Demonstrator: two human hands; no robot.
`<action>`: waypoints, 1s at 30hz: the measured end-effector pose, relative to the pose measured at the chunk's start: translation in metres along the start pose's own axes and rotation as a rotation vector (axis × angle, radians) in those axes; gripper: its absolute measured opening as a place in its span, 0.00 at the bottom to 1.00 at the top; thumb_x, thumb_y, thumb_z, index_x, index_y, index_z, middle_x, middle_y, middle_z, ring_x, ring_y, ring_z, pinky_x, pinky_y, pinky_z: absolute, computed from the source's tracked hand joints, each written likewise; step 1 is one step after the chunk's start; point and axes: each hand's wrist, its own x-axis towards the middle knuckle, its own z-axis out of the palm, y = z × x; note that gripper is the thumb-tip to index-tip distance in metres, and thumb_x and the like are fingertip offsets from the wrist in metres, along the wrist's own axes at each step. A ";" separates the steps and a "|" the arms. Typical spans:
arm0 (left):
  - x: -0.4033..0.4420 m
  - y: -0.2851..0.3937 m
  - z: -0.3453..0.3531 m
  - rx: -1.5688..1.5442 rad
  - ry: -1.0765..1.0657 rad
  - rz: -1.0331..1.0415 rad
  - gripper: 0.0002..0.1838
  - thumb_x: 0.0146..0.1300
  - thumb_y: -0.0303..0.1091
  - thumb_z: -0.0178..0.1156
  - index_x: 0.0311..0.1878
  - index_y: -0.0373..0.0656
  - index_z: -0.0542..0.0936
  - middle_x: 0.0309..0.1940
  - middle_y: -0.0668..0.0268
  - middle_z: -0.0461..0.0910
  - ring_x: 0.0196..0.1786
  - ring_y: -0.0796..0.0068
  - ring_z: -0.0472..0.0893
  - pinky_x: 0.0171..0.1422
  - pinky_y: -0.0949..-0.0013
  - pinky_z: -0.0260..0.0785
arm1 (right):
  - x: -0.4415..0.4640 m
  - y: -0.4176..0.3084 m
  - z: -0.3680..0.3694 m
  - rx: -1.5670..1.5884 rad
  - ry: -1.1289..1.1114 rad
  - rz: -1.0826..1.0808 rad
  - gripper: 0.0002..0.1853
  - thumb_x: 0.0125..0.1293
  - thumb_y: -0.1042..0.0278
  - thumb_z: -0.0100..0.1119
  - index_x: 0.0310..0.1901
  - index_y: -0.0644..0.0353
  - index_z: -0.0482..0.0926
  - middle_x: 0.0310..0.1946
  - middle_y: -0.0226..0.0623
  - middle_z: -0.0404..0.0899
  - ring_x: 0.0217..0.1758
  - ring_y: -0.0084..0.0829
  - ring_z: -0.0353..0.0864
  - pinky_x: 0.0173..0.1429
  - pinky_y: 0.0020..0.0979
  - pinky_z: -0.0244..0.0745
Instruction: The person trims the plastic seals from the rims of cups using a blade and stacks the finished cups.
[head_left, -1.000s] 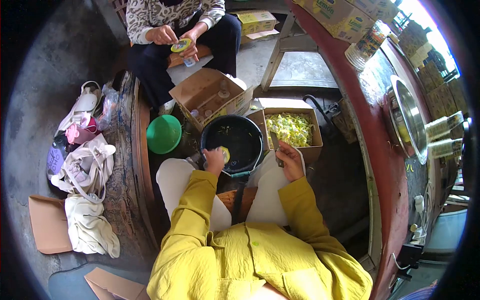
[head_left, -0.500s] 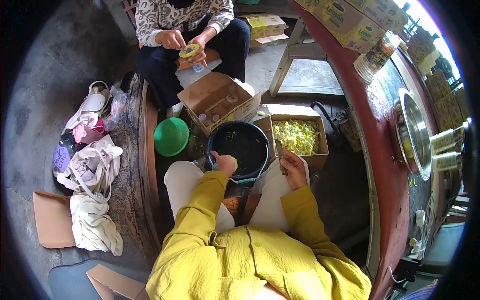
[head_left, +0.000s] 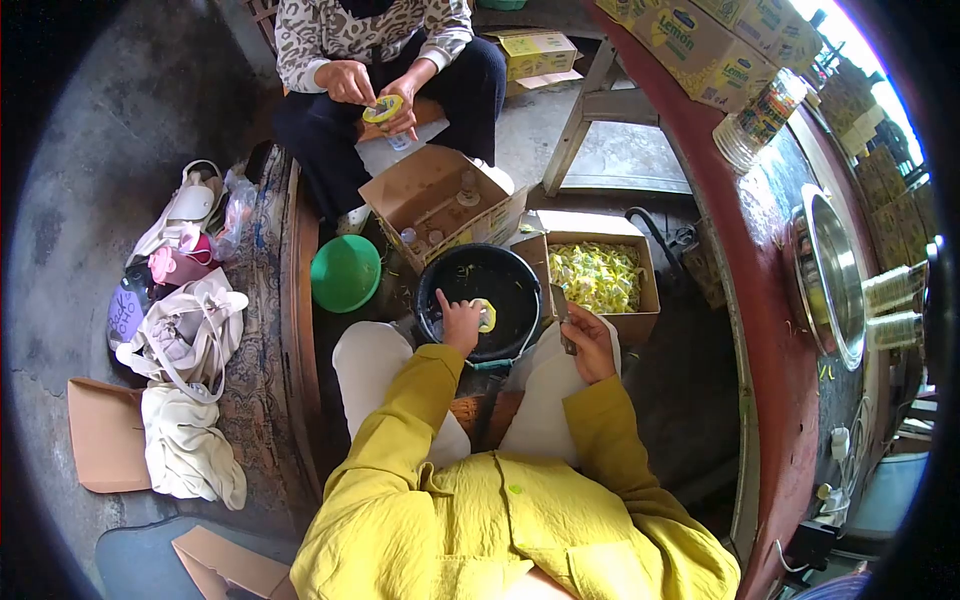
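Observation:
My left hand (head_left: 460, 322) is over the black bucket (head_left: 482, 358) between my knees, index finger raised. It grips a small plastic cup (head_left: 487, 316) with a yellow rim, tilted so its mouth faces right. My right hand (head_left: 588, 342) rests by my right knee, closed on a knife (head_left: 560, 304) whose blade points up and away from me. Beside the bucket, a cardboard box (head_left: 634, 328) holds a heap of yellow-and-green strips (head_left: 596, 278).
Opposite me, a person's hands (head_left: 392, 108) handle another yellow-rimmed cup. An open carton (head_left: 405, 190) with cups inside stands beyond the bucket. A green basin (head_left: 345, 273) lies left, near bags (head_left: 190, 330). A red-edged table (head_left: 775, 400) with a metal basin (head_left: 835, 275) runs along the right.
My left hand has moved slightly right and turned, bringing the cup's yellow rim into view over the bucket. My right hand with the knife has hardly moved.

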 end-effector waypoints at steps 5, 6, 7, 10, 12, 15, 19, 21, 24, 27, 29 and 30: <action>0.009 0.004 -0.026 0.068 -0.852 -0.015 0.17 0.50 0.34 0.56 0.46 0.50 0.72 0.39 0.60 0.79 0.43 0.60 0.78 0.61 0.31 0.38 | 0.000 0.006 -0.004 -0.030 0.060 0.036 0.20 0.52 0.82 0.58 0.50 0.65 0.73 0.41 0.30 0.75 0.43 0.20 0.72 0.48 0.23 0.67; 0.010 0.000 -0.019 -0.109 -0.762 -0.113 0.18 0.49 0.37 0.57 0.46 0.50 0.71 0.39 0.60 0.79 0.44 0.59 0.78 0.61 0.31 0.39 | 0.000 0.005 -0.005 -0.032 0.062 0.045 0.20 0.52 0.82 0.58 0.50 0.65 0.73 0.40 0.30 0.75 0.42 0.20 0.72 0.48 0.23 0.67; 0.012 -0.004 -0.009 -0.285 -0.664 -0.211 0.19 0.48 0.40 0.58 0.46 0.49 0.71 0.39 0.59 0.79 0.45 0.59 0.78 0.60 0.31 0.40 | 0.001 0.003 -0.004 -0.032 0.061 0.040 0.20 0.52 0.82 0.58 0.50 0.65 0.73 0.39 0.29 0.75 0.41 0.20 0.72 0.48 0.23 0.67; 0.027 -0.014 -0.004 -0.711 -0.477 -0.393 0.30 0.45 0.49 0.60 0.51 0.47 0.66 0.41 0.53 0.77 0.47 0.53 0.76 0.57 0.40 0.54 | -0.001 -0.001 0.000 -0.037 0.067 0.037 0.20 0.52 0.81 0.59 0.50 0.64 0.73 0.35 0.28 0.74 0.38 0.20 0.71 0.46 0.22 0.66; 0.043 -0.024 -0.002 -1.167 -0.205 -0.331 0.37 0.47 0.49 0.62 0.58 0.41 0.61 0.47 0.51 0.73 0.47 0.52 0.75 0.54 0.66 0.64 | 0.001 -0.004 0.002 -0.053 0.079 0.035 0.20 0.52 0.80 0.59 0.50 0.64 0.73 0.32 0.27 0.74 0.36 0.19 0.71 0.45 0.21 0.66; 0.063 -0.036 -0.086 -1.770 -0.295 -0.453 0.30 0.56 0.43 0.57 0.57 0.39 0.61 0.49 0.57 0.71 0.50 0.65 0.73 0.52 0.64 0.65 | 0.010 -0.006 0.007 -0.116 0.178 0.039 0.19 0.53 0.80 0.57 0.49 0.63 0.73 0.33 0.29 0.75 0.37 0.19 0.73 0.44 0.19 0.66; 0.074 -0.053 -0.146 -2.221 -0.225 -0.317 0.25 0.61 0.43 0.49 0.58 0.39 0.62 0.49 0.60 0.71 0.51 0.67 0.73 0.53 0.63 0.65 | 0.030 -0.028 0.024 -0.099 0.219 -0.031 0.18 0.54 0.79 0.56 0.50 0.64 0.72 0.35 0.30 0.76 0.38 0.18 0.73 0.46 0.19 0.66; 0.069 -0.059 -0.178 -2.391 -0.223 -0.203 0.28 0.61 0.48 0.45 0.59 0.39 0.62 0.50 0.58 0.70 0.56 0.64 0.69 0.58 0.59 0.61 | 0.036 -0.050 0.045 -0.085 0.191 -0.070 0.19 0.54 0.81 0.55 0.51 0.65 0.71 0.35 0.30 0.76 0.38 0.19 0.73 0.47 0.19 0.66; 0.065 -0.064 -0.189 -2.748 -0.205 -0.014 0.31 0.59 0.51 0.41 0.60 0.38 0.61 0.48 0.59 0.70 0.59 0.60 0.66 0.64 0.44 0.49 | 0.037 -0.070 0.075 -0.058 0.062 -0.171 0.21 0.52 0.82 0.57 0.50 0.66 0.71 0.32 0.30 0.76 0.36 0.20 0.74 0.43 0.19 0.68; 0.060 -0.066 -0.202 -2.943 -0.176 0.142 0.34 0.57 0.55 0.42 0.61 0.40 0.60 0.43 0.62 0.71 0.59 0.61 0.66 0.64 0.35 0.40 | 0.031 -0.079 0.098 -0.090 -0.011 -0.197 0.21 0.52 0.83 0.56 0.50 0.66 0.70 0.32 0.30 0.76 0.35 0.18 0.74 0.41 0.18 0.68; 0.057 -0.067 -0.212 -2.958 -0.118 0.196 0.36 0.55 0.57 0.44 0.61 0.41 0.60 0.44 0.63 0.70 0.59 0.62 0.66 0.64 0.35 0.39 | 0.024 -0.085 0.110 -0.096 -0.046 -0.210 0.21 0.52 0.85 0.54 0.50 0.66 0.70 0.33 0.30 0.76 0.35 0.18 0.74 0.41 0.18 0.69; 0.055 -0.069 -0.217 -2.963 -0.086 0.223 0.37 0.55 0.58 0.46 0.61 0.42 0.59 0.44 0.63 0.70 0.59 0.63 0.66 0.64 0.34 0.39 | 0.022 -0.089 0.115 -0.021 -0.057 -0.215 0.21 0.52 0.85 0.54 0.51 0.66 0.69 0.33 0.31 0.76 0.35 0.19 0.74 0.41 0.19 0.69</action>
